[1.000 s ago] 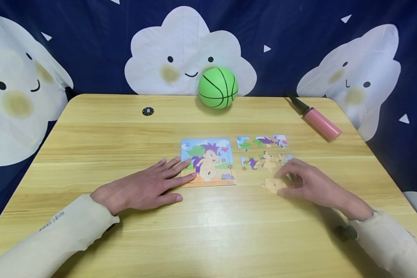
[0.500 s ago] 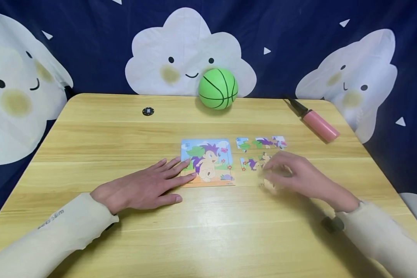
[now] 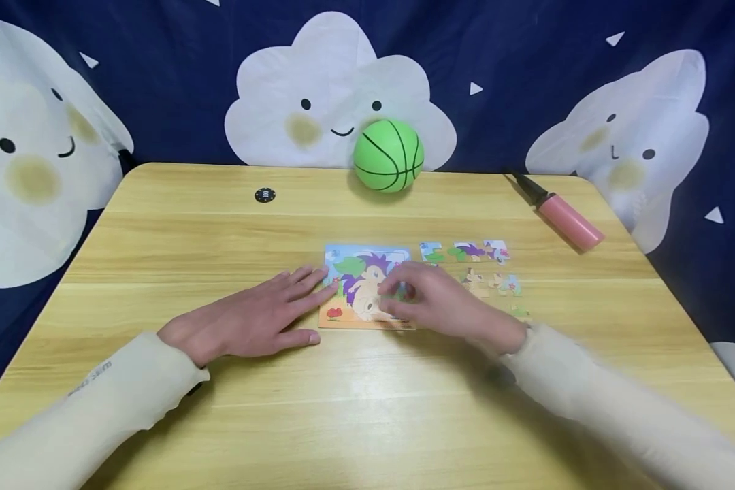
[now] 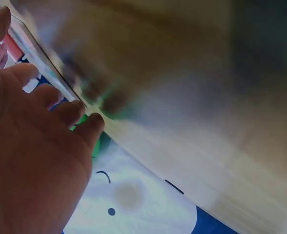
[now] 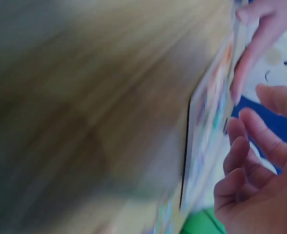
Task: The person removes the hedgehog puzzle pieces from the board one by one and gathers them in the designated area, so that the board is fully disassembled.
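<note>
A picture puzzle board (image 3: 350,267) with a purple hedgehog lies flat on the table. My left hand (image 3: 239,320) is palm down with its fingers spread, the fingertips at the board's left edge. Over the right half of the board is my right hand (image 3: 447,303), blurred by motion. In the right wrist view, thumb and forefinger stand apart with a gap between them, and the other fingers curl loosely; no piece shows there. Loose puzzle pieces (image 3: 465,250) lie to the board's right in rows, and more pieces (image 3: 511,284) show below; my right hand hides some.
A green ball (image 3: 388,156) sits at the table's back edge. Left of it lies a black poker chip (image 3: 265,195). At the back right is a pink hand pump (image 3: 569,221) with a black nozzle. A dark blue cloud-print curtain (image 3: 496,41) hangs behind.
My right hand has moved left from the loose pieces to above the board. My left hand has drawn back a little, uncovering a red spot at the board's lower left.
</note>
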A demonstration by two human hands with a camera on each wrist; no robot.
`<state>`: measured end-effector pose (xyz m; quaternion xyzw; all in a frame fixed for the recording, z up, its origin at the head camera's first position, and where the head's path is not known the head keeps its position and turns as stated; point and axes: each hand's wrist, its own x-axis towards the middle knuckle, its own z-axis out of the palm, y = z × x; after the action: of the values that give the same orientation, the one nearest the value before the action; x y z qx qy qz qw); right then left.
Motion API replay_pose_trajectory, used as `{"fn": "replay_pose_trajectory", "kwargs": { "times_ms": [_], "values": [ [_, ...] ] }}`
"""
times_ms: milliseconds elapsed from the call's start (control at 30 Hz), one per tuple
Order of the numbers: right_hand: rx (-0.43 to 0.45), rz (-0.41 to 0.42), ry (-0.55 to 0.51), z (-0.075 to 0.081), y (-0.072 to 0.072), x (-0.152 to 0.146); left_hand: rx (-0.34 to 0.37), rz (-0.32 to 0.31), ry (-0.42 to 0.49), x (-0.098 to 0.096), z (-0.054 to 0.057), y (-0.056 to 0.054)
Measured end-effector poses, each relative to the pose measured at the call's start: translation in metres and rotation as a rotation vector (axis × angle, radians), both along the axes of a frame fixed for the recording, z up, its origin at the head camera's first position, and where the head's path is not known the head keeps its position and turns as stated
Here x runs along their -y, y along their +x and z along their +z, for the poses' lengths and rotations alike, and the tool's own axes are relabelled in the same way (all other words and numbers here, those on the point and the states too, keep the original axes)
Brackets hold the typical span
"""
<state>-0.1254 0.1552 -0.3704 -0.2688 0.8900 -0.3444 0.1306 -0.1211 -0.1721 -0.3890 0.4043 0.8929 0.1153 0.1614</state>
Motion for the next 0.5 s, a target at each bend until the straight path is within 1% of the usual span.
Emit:
{"fn": "replay_pose_trajectory", "kwargs": {
  "times_ms": [100,200,267,333,433,500],
  "values": [
    [0.06,-0.027,0.004,-0.006,-0.003,0.014,-0.026,0.012,-0.018,-0.003,-0.002,-0.006],
    [0.083,-0.034,0.01,-0.012,-0.006,0.025,-0.016,0.033,-0.034,-0.006,-0.002,-0.008],
    [0.08,-0.028,0.004,-0.014,-0.008,0.03,-0.001,0.055,-0.042,-0.007,0.0,-0.005],
    [0.068,-0.024,-0.005,-0.016,-0.009,0.034,0.008,0.075,-0.049,-0.008,0.002,0.0],
    [0.044,-0.016,-0.019,-0.019,-0.011,0.039,0.008,0.096,-0.068,-0.009,0.005,0.008],
    [0.029,-0.011,-0.025,-0.021,-0.011,0.041,0.007,0.108,-0.08,-0.01,0.007,0.01]
  ]
}}
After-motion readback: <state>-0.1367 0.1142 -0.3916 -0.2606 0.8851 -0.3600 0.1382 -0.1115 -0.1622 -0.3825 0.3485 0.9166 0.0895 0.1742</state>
